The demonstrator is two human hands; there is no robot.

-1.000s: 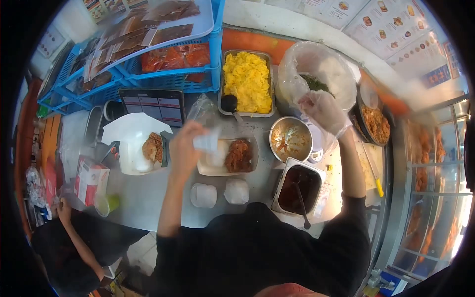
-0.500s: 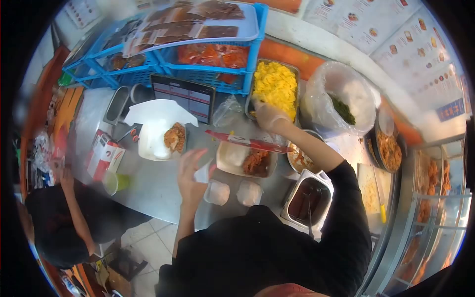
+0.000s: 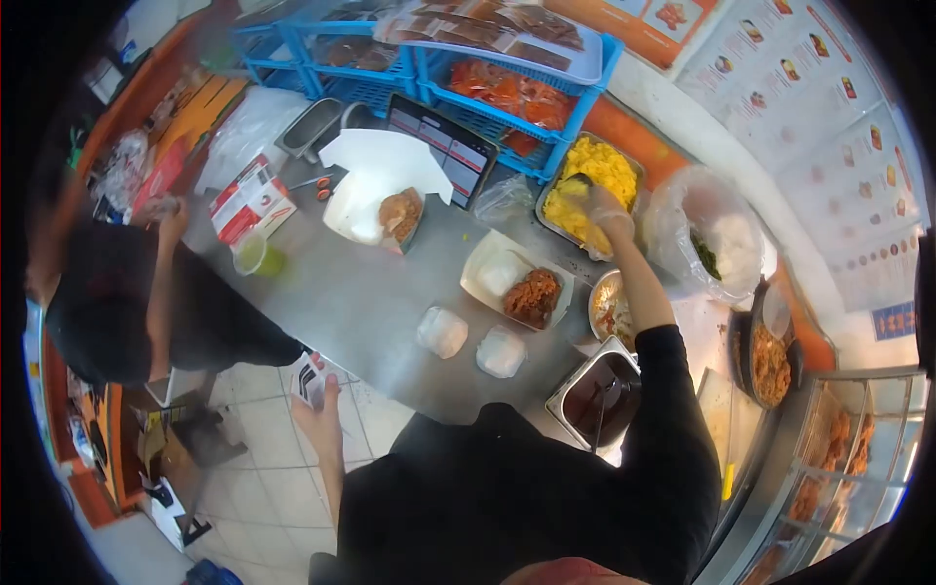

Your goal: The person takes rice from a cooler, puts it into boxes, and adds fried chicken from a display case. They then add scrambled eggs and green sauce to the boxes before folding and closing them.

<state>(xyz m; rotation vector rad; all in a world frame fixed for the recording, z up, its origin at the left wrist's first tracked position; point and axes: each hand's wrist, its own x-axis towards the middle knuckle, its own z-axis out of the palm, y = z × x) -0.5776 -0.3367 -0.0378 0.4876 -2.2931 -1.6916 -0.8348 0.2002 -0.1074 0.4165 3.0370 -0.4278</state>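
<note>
My right hand, in a clear plastic glove, grips a dark spoon in a metal tray of yellow scrambled egg. The spoon's handle is mostly hidden by the hand. Low at the left, beyond the counter edge, my left hand is closed on a small white printed card with dark and red marks. Between my arms lies an open takeaway box with a white rice mound and reddish-brown fried chicken. Two wrapped white rounds sit nearer me.
Another open box with rice and a brown piece stands further left. A sauce container, a bowl and a bagged tub are on the right. A co-worker stands left, near a green cup.
My left hand has moved from over the counter down past its edge. My right hand has shifted further into the egg tray. The red printed strip over the near box is gone from view.
</note>
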